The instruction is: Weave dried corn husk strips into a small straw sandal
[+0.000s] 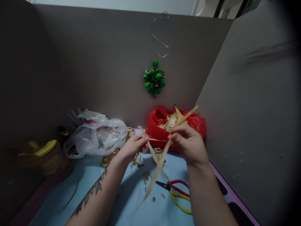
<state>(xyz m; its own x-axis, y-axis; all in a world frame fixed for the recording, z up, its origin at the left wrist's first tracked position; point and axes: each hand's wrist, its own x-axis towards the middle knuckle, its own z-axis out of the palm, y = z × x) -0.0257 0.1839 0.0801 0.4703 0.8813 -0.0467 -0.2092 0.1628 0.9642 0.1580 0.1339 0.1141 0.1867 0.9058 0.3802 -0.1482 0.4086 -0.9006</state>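
Note:
My left hand [136, 144] is closed, its fingertips pinching a thin dried leaf strip [153, 152]. A little to the right, my right hand [189, 142] pinches a longer pale dried leaf [158, 169] between thumb and fingers. That leaf hangs down at a slant, and its other end sticks up past the hand. A narrow strand stretches between the two hands. Below them a small coiled woven piece [159, 154] lies on the blue cloth, partly covered by the strips. Scissors [172, 188] with red and yellow handles rest near my right forearm.
Behind my right hand sits a red plastic bag [152, 125] of dried leaves. A clear plastic bag [103, 135] and another woven piece [110, 158] are at left, near a pot-like container [50, 160]. A green ornament [154, 80] hangs on the grey partition [105, 62].

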